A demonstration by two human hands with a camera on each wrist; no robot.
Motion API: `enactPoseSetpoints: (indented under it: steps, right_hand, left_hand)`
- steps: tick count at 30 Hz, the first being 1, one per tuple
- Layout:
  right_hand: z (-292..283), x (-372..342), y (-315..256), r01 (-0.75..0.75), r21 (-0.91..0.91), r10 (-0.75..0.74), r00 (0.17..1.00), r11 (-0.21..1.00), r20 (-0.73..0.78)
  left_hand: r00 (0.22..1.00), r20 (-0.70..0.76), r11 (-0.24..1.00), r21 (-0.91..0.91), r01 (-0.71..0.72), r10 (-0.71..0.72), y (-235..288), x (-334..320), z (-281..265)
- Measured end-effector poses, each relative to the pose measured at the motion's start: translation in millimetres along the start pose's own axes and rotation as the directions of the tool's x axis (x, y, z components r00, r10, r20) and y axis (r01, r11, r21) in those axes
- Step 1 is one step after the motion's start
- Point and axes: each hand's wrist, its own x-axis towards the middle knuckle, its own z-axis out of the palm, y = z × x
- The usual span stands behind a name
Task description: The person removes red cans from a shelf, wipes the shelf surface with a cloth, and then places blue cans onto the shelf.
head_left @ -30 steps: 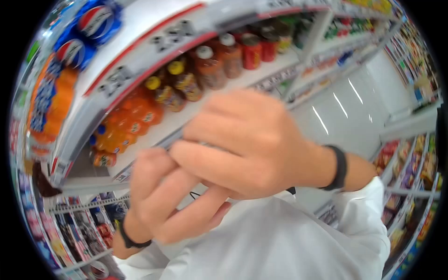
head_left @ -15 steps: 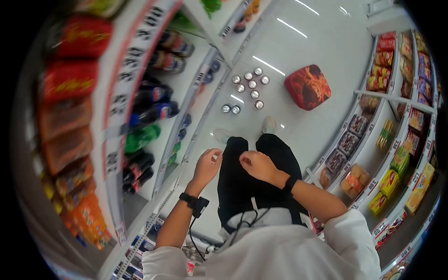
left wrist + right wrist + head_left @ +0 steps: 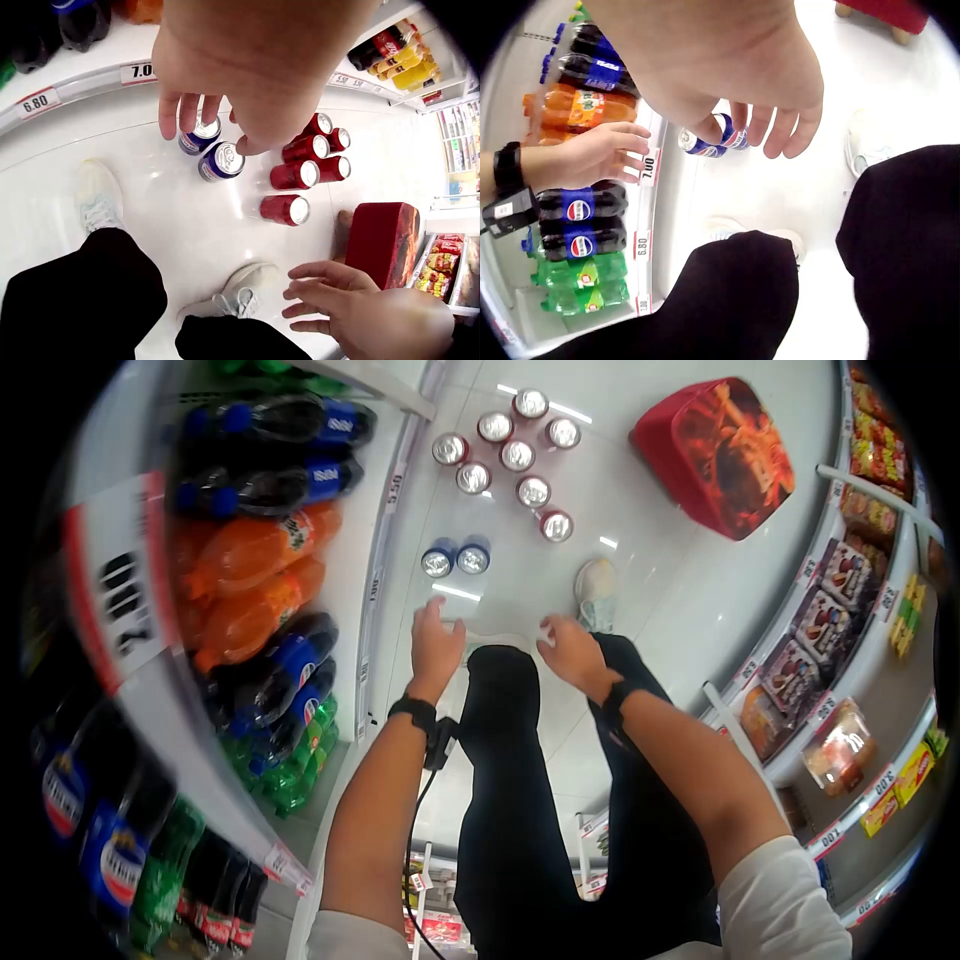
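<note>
My left hand [image 3: 437,650] hovers just short of two blue Pepsi cans [image 3: 473,555] standing side by side on the floor. Its fingers are loosely extended and hold nothing. Over the right knee is my right hand [image 3: 577,657], its relaxed fingers also without anything in them. In the left wrist view the left fingers overlap one blue can [image 3: 223,160], and the right hand [image 3: 349,304] spreads its fingers above a shoe. Beyond the blue cans, several red cans [image 3: 517,455] stand upright in a loose cluster.
A red cushioned stool [image 3: 735,460] with a picture on top stands beyond the right foot. Drink shelves with large bottles [image 3: 260,615] rise along the left, and a snack shelf [image 3: 820,620] lines the right. My shoes [image 3: 597,592] are close to the cans.
Earlier both hands were together near the camera before the drink shelf. They parted, then lowered and reached forward to the floor cans. The view now looks down, with the cans nearer.
</note>
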Motion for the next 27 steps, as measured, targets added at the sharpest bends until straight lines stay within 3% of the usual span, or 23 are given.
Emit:
enactPoseSetpoints:
  steps: [2,6,8,12,18,21,23,25,26,27]
  right_hand:
    - [21.5,41.1,-6.5,0.036,-0.014,-0.037,0.999,0.999,-0.038]
    - [51.5,104.7,-36.2,0.06,-0.04,-0.064,0.992,0.997,-0.11]
    - [66.4,129.6,-40.9,0.179,-0.083,-0.192,0.959,0.98,-0.208]
    - [94.5,160.3,-41.4,0.187,-0.094,-0.204,0.951,0.978,-0.231]
    - [111.3,184.1,-37.8,0.223,-0.154,-0.265,0.895,0.963,-0.359]
    - [100.6,177.8,-38.1,0.122,-0.086,-0.141,0.952,0.989,-0.271]
    - [85.6,163.7,-35.5,0.083,-0.026,-0.087,0.96,0.996,-0.266]
    - [57.9,146.2,-39.5,0.053,0.041,-0.04,0.962,0.998,-0.272]
    - [39.6,134.2,-41.8,0.055,0.09,-0.031,0.967,0.994,-0.253]
    - [19.5,121.4,-45.5,0.059,0.14,-0.024,0.971,0.988,-0.238]
  left_hand:
    - [0.995,-0.09,0.996,0.085,-0.037,0.044,-6.3,27.4,9.0]
    - [0.99,-0.133,0.993,0.118,-0.032,0.048,-29.1,70.1,24.6]
    - [0.984,-0.132,0.985,0.142,-0.097,0.116,-39.7,88.5,33.9]
    - [0.989,-0.102,0.99,0.107,-0.095,0.106,-49.5,116.2,51.7]
    - [0.971,-0.224,0.992,0.109,-0.059,0.082,-54.3,139.3,68.5]
    - [0.968,-0.253,1.0,0.006,0.008,-0.006,-48.9,132.8,59.2]
    - [0.949,-0.313,0.996,0.087,0.003,0.024,-60.7,125.4,58.4]
    - [0.959,-0.232,0.951,-0.296,0.09,-0.163,-55.7,107.1,45.9]
    - [0.96,-0.21,0.882,-0.465,0.07,-0.187,-50.9,93.0,40.6]
    - [0.956,-0.081,0.768,-0.616,0.174,-0.281,-19.4,72.0,19.9]
